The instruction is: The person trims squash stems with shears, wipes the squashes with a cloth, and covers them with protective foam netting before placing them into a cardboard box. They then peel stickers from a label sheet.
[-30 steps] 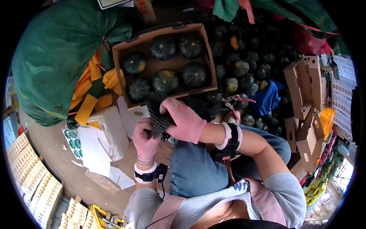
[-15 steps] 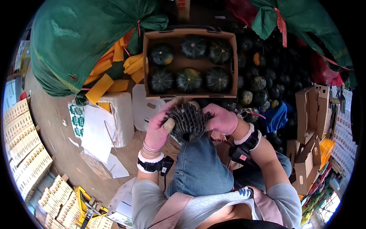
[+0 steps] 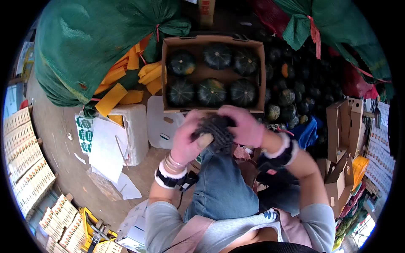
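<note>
Both hands wear pink gloves with bare fingertips. My left hand (image 3: 188, 139) is wrapped round the left side of a black ribbed net sleeve (image 3: 216, 133), its thumb on the front. On the sleeve's upper right, my right hand (image 3: 244, 126) grips it with bent fingers. The bundle hangs above my jeans-covered knee (image 3: 223, 181), and whatever is inside it is hidden. Just beyond the hands stands an open cardboard box (image 3: 262, 80) with several dark green squashes, among them one with an orange patch (image 3: 211, 92).
A green mesh sack (image 3: 97, 46) fills the upper left, beside yellow foam sleeves (image 3: 112, 99). White foam box (image 3: 137, 133) and papers (image 3: 105, 147) lie left. Right are a squash heap (image 3: 291, 99), blue cloth (image 3: 306, 134) and empty cartons (image 3: 337, 130).
Since a second ago, the flat black net has become a rounded bundle between both hands. Over the last half second, the hands have drawn closer together. The view has shifted.
</note>
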A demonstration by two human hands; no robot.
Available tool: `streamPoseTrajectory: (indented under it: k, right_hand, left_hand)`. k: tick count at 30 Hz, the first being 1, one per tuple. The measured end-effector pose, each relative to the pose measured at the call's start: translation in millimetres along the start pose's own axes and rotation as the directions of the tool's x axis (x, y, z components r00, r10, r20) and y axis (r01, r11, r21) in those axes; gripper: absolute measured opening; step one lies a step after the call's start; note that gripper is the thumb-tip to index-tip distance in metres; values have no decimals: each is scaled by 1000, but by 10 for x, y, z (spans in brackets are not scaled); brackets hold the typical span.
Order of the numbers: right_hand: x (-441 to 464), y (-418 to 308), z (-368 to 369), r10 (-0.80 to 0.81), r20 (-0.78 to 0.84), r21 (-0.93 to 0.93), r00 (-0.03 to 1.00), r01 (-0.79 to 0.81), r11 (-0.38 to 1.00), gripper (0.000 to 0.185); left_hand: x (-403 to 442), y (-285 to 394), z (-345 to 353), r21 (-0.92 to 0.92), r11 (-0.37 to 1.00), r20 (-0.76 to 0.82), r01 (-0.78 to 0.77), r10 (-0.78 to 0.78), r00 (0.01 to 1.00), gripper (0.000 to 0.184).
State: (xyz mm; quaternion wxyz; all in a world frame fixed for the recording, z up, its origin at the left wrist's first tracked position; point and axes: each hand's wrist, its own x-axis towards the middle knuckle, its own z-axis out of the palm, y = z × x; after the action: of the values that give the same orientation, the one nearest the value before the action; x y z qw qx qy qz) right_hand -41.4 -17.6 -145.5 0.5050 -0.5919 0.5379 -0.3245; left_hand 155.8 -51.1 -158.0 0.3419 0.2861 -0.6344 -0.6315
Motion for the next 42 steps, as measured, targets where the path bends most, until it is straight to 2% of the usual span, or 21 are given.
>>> streamPoseTrajectory:
  k: [4,6,9,13,14,16,18,21,23,24,25,26,28,30,31,32,33,34,35,39,42]
  right_hand:
    - [-324,-484,-864,301,154,-374,941,-226,899,27]
    - [-576,-902,-1191,396,67,-359,916,-348,866,26]
    - [-860,-1552,-1456,784,45,-235,619,-757,610,25]
    - [-1148,-1661,-1349,780,79,121,621,-783,610,34]
    - [-1190,-1603,-1334,769,105,212,631,-770,602,36]
    - [-1131,-1489,-1269,635,124,274,763,-641,717,27]
    - [-1144,-1201,-1311,325,170,325,930,-364,873,21]
    - [-914,-1013,-1060,223,302,606,927,-367,705,28]
    - [-765,-860,-800,291,430,593,855,-511,623,37]
    - [-667,-711,-686,326,496,413,805,-548,727,38]
    - [-584,-558,-624,372,546,215,751,-555,804,41]
    - [-560,-451,-614,313,494,325,811,-506,799,43]
    - [-536,-247,-648,211,369,523,905,-390,758,47]
    - [-397,-204,-632,202,-49,834,978,-71,548,60]
    - [-299,-33,-601,254,-97,846,962,-55,530,57]
    - [-175,218,-572,304,-145,857,942,-34,515,55]
    - [-10,353,-552,438,-221,743,871,-141,654,50]
    - [173,463,-524,542,-318,609,778,-271,746,46]
    - [336,604,-499,605,-429,462,671,-412,785,42]
    - [798,784,-338,622,-406,510,670,-399,762,45]
    - [1070,846,-228,709,-367,661,602,-368,654,47]
  left_hand:
    - [535,96,288,-445,801,588,399,-75,806,36]
    - [852,160,619,-296,921,763,253,68,643,33]
    - [1178,476,1149,-468,878,747,104,329,578,28]
    - [1303,712,1355,-698,713,599,67,530,601,27]
    - [1215,645,1426,-788,594,541,163,540,645,30]
    - [1159,513,1305,-751,551,653,364,540,531,31]
    - [1094,380,1015,-600,579,800,552,431,417,32]
    - [954,115,464,-305,682,939,664,100,329,33]
    - [865,-9,179,-355,686,853,635,-39,520,34]
    - [759,54,128,-508,651,641,564,-151,753,34]
    - [667,-86,130,-500,631,600,593,-241,763,39]
    - [572,-208,199,-566,666,542,486,-143,828,40]
    - [574,-220,231,-645,534,537,547,-192,821,45]
    - [637,-167,101,-608,114,689,785,-416,594,51]
    - [800,-172,-1,-493,349,593,797,-536,601,49]
    - [1161,-371,-180,-248,805,671,539,-258,695,45]
    - [1378,-559,-258,137,940,492,314,-340,802,38]
    - [1610,-574,-306,437,896,309,84,-237,921,32]
    - [1777,-708,-338,489,872,226,5,-133,965,31]
    - [2024,-1186,-299,746,666,-22,28,-17,1000,29]
    - [2126,-1430,-216,667,737,-72,104,-74,995,34]
